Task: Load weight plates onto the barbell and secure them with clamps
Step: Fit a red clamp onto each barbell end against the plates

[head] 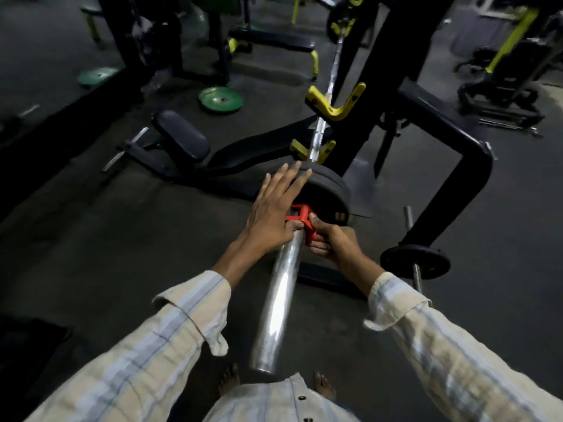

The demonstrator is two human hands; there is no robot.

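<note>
The chrome barbell sleeve (278, 296) points toward me from the rack. Black weight plates (327, 190) sit on it, pushed up against the rack. A red clamp (300, 215) is around the sleeve just in front of the plates. My left hand (274, 205) lies over the clamp's left side, fingers stretched flat onto the plates and thumb against the sleeve. My right hand (330, 237) is closed around the clamp's right lever from below. The bar's shaft (320, 132) rests in yellow rack hooks (336, 103).
A black bench (182, 138) stands left of the rack. Two green plates (221, 99) lie on the dark floor at the back left. A small black plate on a short bar (415, 261) sits on the floor at right, beside the black rack frame (451, 190). My bare feet are below the sleeve end.
</note>
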